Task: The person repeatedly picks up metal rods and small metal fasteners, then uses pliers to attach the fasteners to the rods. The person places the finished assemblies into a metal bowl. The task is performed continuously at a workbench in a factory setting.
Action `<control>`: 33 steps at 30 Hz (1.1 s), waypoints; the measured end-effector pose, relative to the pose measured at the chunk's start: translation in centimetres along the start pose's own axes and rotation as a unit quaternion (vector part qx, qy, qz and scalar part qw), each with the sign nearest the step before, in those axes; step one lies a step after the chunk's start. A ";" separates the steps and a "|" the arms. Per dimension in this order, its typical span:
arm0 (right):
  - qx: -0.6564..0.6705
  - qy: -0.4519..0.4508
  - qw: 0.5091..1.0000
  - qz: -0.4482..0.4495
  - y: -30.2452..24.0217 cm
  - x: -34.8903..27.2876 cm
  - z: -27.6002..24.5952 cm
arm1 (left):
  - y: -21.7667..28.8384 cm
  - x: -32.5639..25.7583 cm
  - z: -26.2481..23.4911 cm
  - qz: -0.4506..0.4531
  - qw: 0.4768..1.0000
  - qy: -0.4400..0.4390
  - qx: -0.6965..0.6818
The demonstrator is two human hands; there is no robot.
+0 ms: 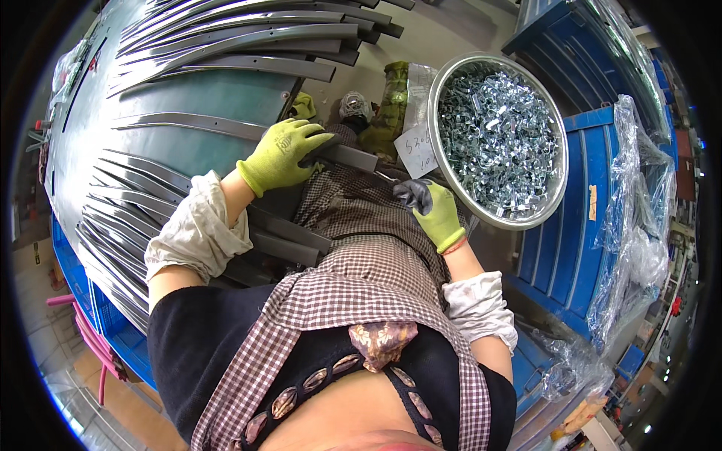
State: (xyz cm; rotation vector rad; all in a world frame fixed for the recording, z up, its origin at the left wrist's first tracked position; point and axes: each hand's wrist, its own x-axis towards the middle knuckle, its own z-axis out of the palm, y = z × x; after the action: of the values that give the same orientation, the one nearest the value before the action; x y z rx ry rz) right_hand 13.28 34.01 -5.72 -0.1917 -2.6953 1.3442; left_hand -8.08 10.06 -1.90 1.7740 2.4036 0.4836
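Note:
My left hand (282,156), in a yellow-green glove with dark palm coating, is closed round a long, dark grey channel-shaped strip (352,158) near its end. The strip runs back over the table and its end points across my lap. My right hand (435,212), gloved alike, is closed just right of that end, its dark fingertips pinched together. A thin bright bit shows by those fingertips, too small to name. Beside the right hand stands a round metal bowl (434,139) heaped with small shiny metal clips (500,139).
The green-grey table (203,101) holds one pile of dark strips (248,37) at its far side and another pile (124,225) nearer me. Blue metal crates (560,255) with clear plastic film (628,218) stand at right. A marked paper (416,152) leans by the bowl.

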 end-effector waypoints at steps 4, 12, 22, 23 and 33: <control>0.002 -0.012 1.000 -0.010 0.0 0.8 0.3 | -0.1 -0.2 -0.1 -0.004 1.000 -0.013 0.005; -0.281 -0.008 0.945 -0.164 -2.6 2.4 0.8 | 0.0 -0.4 -1.1 -0.003 0.999 -0.030 -0.026; -0.278 0.129 0.952 -0.017 -0.2 -0.3 -6.1 | -0.9 -1.1 -0.7 0.059 0.998 -0.027 -0.027; -0.259 0.113 0.959 0.032 1.4 -0.2 -7.2 | 0.1 -1.9 -1.3 0.045 0.998 -0.015 -0.027; -0.380 0.023 0.892 0.243 6.9 3.8 -11.2 | 4.8 -11.2 -9.8 -0.081 0.965 -0.197 -0.151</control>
State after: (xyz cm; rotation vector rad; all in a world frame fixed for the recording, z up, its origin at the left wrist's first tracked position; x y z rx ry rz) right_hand 11.75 47.51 -4.36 -1.0013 -3.0886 0.2346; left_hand -3.02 -1.10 7.83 1.3808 2.0500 0.4057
